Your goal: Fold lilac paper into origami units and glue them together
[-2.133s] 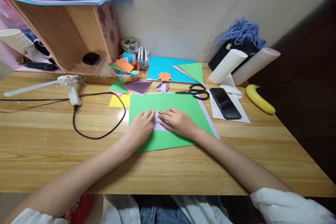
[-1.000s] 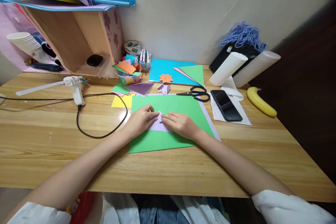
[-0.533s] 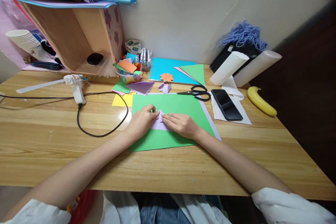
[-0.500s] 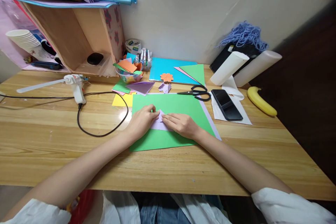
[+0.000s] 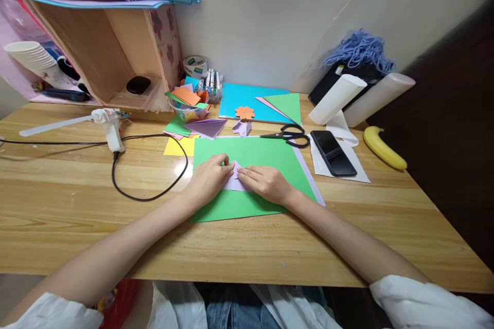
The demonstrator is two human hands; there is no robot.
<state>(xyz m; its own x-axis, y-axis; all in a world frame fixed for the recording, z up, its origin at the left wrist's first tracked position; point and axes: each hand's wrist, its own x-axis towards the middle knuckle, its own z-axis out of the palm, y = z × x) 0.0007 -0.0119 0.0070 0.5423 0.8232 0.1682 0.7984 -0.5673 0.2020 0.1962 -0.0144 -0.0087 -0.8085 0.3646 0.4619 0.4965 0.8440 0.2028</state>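
The left hand (image 5: 210,177) and the right hand (image 5: 266,182) are both pressing a folded lilac paper (image 5: 235,184) with close-set fingertips, one at each side of its pointed top. The paper is lying on a green sheet (image 5: 247,205) on the wooden table (image 5: 231,252). Black-handled scissors (image 5: 287,135) are resting at the sheet's far edge, near a smartphone (image 5: 333,153).

Bright indoor light, small glare on the wooden table (image 5: 96,226), dark right edge, wide-angle distortion.
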